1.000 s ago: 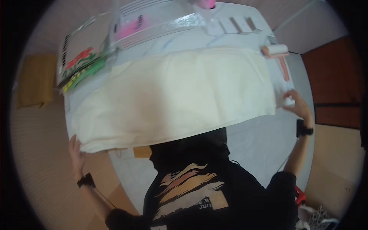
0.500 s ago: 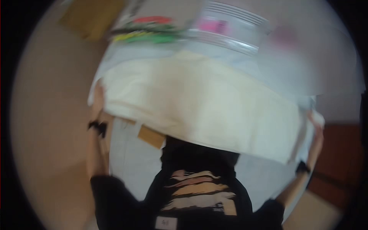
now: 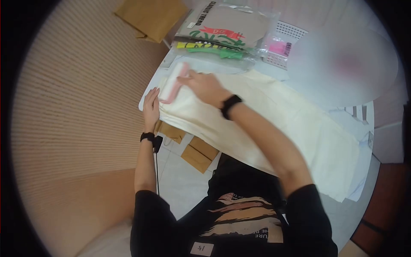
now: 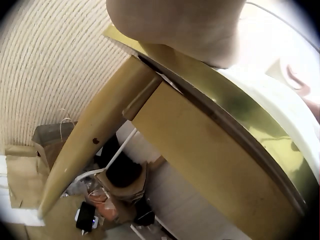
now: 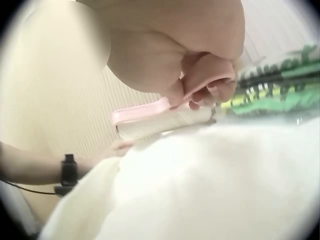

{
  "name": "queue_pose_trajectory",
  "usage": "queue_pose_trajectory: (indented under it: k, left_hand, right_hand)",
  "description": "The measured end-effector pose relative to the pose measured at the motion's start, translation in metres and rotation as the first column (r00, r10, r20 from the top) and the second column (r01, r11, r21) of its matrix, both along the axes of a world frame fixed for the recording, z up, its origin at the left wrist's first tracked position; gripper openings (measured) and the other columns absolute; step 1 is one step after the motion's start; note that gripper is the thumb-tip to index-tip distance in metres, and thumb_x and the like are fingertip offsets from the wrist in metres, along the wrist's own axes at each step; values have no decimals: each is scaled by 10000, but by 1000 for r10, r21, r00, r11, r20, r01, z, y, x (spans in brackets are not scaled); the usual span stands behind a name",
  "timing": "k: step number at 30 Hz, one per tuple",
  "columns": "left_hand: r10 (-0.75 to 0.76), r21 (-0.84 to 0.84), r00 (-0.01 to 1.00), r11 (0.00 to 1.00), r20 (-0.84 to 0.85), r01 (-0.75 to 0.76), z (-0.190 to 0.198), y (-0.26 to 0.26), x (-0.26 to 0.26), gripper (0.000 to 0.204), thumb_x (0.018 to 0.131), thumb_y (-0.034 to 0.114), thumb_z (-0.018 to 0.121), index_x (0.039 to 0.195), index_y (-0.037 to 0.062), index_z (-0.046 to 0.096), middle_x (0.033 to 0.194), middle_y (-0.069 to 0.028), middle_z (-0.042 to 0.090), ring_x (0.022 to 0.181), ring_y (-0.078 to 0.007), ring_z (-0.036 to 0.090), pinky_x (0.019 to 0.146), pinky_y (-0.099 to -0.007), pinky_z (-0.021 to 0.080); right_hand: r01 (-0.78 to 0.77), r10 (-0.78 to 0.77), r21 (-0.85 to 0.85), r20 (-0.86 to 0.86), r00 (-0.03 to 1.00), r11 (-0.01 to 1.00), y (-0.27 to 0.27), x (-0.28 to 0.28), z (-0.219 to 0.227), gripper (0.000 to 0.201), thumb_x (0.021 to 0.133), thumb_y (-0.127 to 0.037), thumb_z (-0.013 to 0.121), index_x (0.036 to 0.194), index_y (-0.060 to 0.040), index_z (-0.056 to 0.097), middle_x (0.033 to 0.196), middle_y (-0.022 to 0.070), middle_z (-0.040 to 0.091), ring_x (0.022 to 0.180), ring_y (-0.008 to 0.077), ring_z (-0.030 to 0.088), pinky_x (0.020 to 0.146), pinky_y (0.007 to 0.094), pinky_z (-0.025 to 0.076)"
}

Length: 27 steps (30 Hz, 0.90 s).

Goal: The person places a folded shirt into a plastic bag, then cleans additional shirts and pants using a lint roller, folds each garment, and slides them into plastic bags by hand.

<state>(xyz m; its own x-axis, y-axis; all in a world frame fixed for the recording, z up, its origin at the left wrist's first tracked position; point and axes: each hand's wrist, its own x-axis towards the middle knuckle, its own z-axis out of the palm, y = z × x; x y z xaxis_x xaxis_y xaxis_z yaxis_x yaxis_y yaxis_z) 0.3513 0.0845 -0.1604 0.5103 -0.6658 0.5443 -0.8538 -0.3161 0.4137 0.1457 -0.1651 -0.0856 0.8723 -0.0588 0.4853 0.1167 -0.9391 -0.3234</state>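
A long cream cloth (image 3: pixel 257 115) lies spread across the table, its left end slightly wrinkled. My right hand (image 3: pixel 208 89) grips the handle of a pink lint roller (image 3: pixel 173 85), whose white roll is over the cloth's left end. In the right wrist view, curled fingers wrap the pink handle, and the white roll (image 5: pixel 165 126) lies close to the cloth. My left hand (image 3: pixel 150 109) rests with extended fingers at the cloth's left edge, right beside the roller. Only the base of that hand (image 4: pixel 180 30) shows in the left wrist view, above the table's gold rim.
Packaged clothing (image 3: pixel 227 30) and a white basket (image 3: pixel 291 32) with a pink packet stand at the table's back. A blurred translucent round shape (image 3: pixel 342 64) covers the back right. Brown paper bags (image 3: pixel 200 154) are below the front edge. A ribbed wall (image 3: pixel 85 85) borders the left.
The right hand has gone from the table's right end across to the left and now holds the lint roller, which lay at the right before. The head view has turned.
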Motion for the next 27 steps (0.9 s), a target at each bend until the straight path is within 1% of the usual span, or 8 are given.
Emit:
queue_pose_trajectory:
  k: [5,15,16,17,21,23,25,27]
  left_hand:
    - [56,29,998,998,-42,-55,-10,6,8,338,1042,9,500,1334,15,670,1399,-205,643,1342,-366,571,1162,-409,410]
    - [28,-35,988,999,-150,-33,-25,8,17,338,1087,44,456,1355,-18,653,1433,-191,631,1381,-312,548,1176,-381,381]
    - [55,13,988,998,-144,-54,-16,5,8,339,1097,74,457,1363,-13,648,1447,-189,622,1389,-310,547,1174,-386,390]
    - [88,34,984,996,-157,-84,-11,10,8,339,1097,74,457,1363,-13,648,1447,-189,622,1389,-310,547,1174,-386,390]
    - [50,-36,985,998,-164,-57,-12,5,4,331,1094,78,471,1361,4,653,1428,-191,633,1366,-310,570,1162,-386,414]
    - [49,-68,986,996,-162,-61,-13,4,3,322,1081,52,486,1347,13,661,1423,-184,636,1355,-305,578,1160,-377,417]
    - [51,-60,992,997,-112,-58,-17,4,9,316,1070,32,498,1333,29,673,1411,-179,641,1341,-310,586,1154,-374,422]
    - [73,-53,991,995,-109,-79,-11,4,1,307,1069,42,503,1318,34,683,1382,-182,659,1327,-317,592,1146,-376,428]
  right_hand:
    - [121,-123,-30,-74,990,992,2,-8,-34,442,940,-108,571,1368,-193,644,1137,144,661,909,327,724,763,446,591]
    - [493,-464,11,-318,827,870,-101,-357,24,484,980,-87,531,1426,-234,648,1158,83,681,915,264,684,842,349,571]
    - [833,-506,307,-680,531,460,-98,-376,56,434,1010,-81,531,1404,-206,662,1127,99,690,944,289,699,835,382,568]
    - [674,-565,68,-487,666,736,-104,-428,39,483,1002,-27,531,1434,-206,648,1161,100,663,943,272,672,846,354,531]
    - [820,-690,2,-540,482,572,-103,-583,57,470,1007,5,531,1432,-159,649,1081,101,623,929,244,618,860,319,509]
    - [965,-686,-59,-715,137,255,-102,-645,79,446,980,23,551,1397,-94,660,1050,81,634,931,187,593,932,290,479]
    - [983,-797,156,-581,168,93,-90,-688,82,460,949,45,554,1371,-95,675,1036,77,648,943,183,601,943,287,474]
    - [967,-733,-87,-669,120,238,-59,-604,139,463,932,84,530,1339,-66,690,1042,80,663,983,175,623,921,287,490]
